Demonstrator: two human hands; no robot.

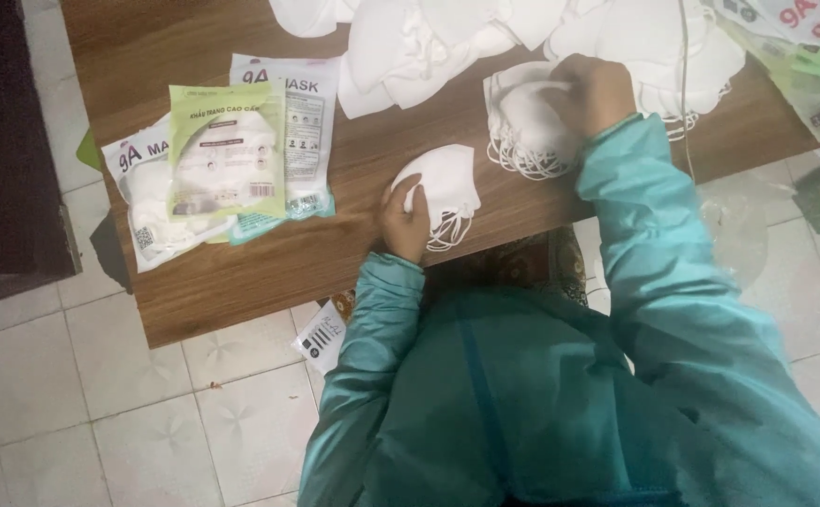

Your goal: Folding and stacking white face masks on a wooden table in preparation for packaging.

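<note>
Left hand (402, 221) pinches a folded white mask (443, 188) on the counter (241, 272); at 2 o'clock, right hand (590, 89) grips the mask stack (522, 131).

a brown wooden tabletop (241, 272) fills the far part of the scene, its near edge running at a slant. below it lies a floor (100, 413) of pale square tiles with faint flower patterns and grey grout. a dark cabinet (1, 141) stands at the left. the light is dim and even.
</note>
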